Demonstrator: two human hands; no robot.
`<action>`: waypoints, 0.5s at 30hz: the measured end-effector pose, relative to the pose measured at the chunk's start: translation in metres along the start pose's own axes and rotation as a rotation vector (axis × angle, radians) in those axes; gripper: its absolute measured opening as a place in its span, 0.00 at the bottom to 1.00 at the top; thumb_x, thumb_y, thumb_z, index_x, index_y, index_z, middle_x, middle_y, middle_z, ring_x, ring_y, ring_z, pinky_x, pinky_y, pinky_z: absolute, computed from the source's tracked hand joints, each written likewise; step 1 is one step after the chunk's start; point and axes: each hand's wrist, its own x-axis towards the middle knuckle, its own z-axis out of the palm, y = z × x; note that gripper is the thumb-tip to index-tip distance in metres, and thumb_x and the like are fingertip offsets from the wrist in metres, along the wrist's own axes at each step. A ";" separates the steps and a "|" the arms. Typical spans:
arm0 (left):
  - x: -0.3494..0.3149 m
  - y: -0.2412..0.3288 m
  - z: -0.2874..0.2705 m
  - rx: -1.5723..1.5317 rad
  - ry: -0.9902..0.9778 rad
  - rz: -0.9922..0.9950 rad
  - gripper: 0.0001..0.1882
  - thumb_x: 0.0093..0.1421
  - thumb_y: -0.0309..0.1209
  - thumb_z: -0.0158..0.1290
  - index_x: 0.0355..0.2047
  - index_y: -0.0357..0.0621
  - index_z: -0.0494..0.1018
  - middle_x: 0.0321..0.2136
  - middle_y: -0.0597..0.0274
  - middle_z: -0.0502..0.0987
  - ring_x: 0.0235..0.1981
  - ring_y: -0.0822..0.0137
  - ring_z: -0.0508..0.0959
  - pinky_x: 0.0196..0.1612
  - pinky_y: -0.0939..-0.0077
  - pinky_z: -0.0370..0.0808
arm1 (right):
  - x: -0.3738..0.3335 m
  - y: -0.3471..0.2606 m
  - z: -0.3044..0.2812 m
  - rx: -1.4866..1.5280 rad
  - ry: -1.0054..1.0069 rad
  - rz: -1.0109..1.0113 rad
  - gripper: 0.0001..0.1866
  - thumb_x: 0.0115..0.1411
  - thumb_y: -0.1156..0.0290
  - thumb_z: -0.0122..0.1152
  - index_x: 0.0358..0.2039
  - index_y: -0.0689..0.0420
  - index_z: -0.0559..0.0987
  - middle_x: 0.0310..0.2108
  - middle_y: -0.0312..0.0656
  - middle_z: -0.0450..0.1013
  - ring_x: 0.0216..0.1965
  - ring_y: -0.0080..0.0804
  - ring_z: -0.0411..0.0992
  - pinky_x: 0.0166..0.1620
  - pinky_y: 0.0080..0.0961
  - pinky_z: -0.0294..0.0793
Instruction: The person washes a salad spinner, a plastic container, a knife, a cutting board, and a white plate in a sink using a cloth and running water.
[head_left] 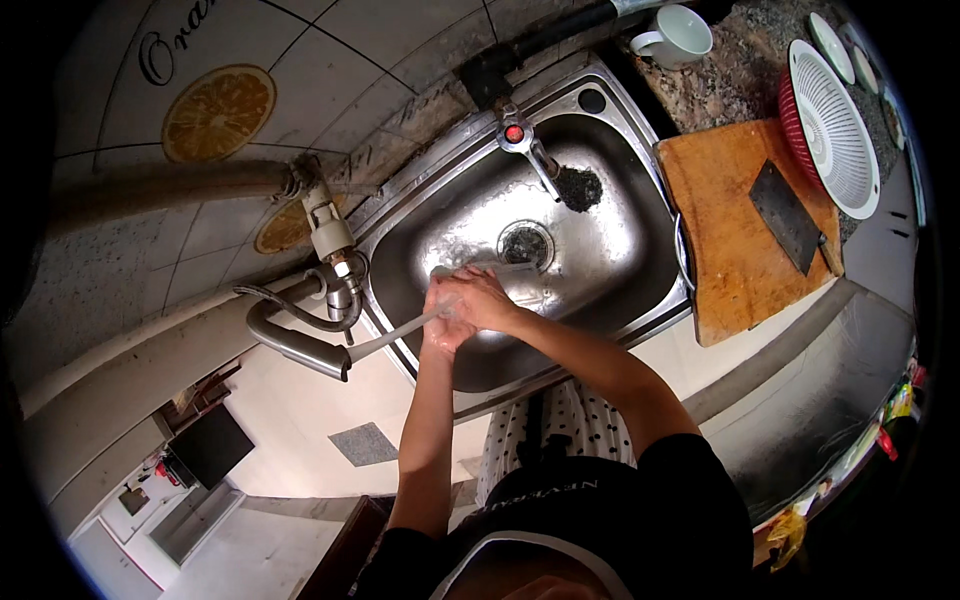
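My left hand (443, 325) and my right hand (480, 300) are pressed together over the left part of a steel sink (620, 245). A stream of water (395, 330) from a curved metal spout (305, 350) at the left runs onto them, and the skin looks wet. The right hand's fingers are closed over the left hand, which hides most of the left fingers. Beyond the fingertips lies a clear, pale patch (512, 268); I cannot tell whether it is water or a see-through thing. The drain (525, 245) is just past it.
A second tap (515, 133) with a red-centred knob reaches over the sink, near a dark clump (578, 189). On the right, a cleaver (787, 217) lies on a wooden cutting board (700, 200). Beyond are a white strainer basket (835, 130) and a white mug (680, 38).
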 end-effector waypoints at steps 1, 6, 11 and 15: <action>-0.003 -0.001 0.000 0.048 0.011 0.071 0.25 0.55 0.49 0.42 0.48 0.48 0.62 0.48 0.57 0.64 0.50 0.58 0.64 0.53 0.61 0.60 | -0.002 -0.002 0.002 -0.037 0.012 -0.008 0.18 0.44 0.65 0.56 0.39 0.47 0.71 0.40 0.38 0.66 0.44 0.40 0.62 0.44 0.38 0.57; -0.018 -0.015 -0.004 0.189 0.083 0.373 0.24 0.57 0.47 0.40 0.53 0.57 0.56 0.54 0.61 0.57 0.54 0.60 0.58 0.53 0.63 0.60 | 0.002 0.002 0.000 -0.208 0.030 0.095 0.20 0.43 0.66 0.56 0.40 0.45 0.71 0.37 0.37 0.67 0.40 0.37 0.63 0.41 0.35 0.58; -0.018 -0.024 -0.018 0.207 0.193 0.417 0.22 0.58 0.48 0.39 0.50 0.54 0.60 0.52 0.64 0.60 0.52 0.61 0.61 0.52 0.63 0.62 | 0.007 0.017 0.000 -0.074 0.014 0.216 0.14 0.45 0.66 0.52 0.37 0.47 0.71 0.35 0.38 0.70 0.40 0.39 0.65 0.42 0.36 0.59; -0.018 -0.005 -0.040 0.106 -0.009 0.183 0.23 0.58 0.48 0.37 0.47 0.49 0.63 0.47 0.61 0.66 0.50 0.60 0.64 0.51 0.62 0.62 | -0.007 -0.022 0.013 -0.089 -0.202 0.036 0.14 0.44 0.66 0.55 0.35 0.48 0.74 0.34 0.43 0.70 0.42 0.41 0.65 0.43 0.39 0.58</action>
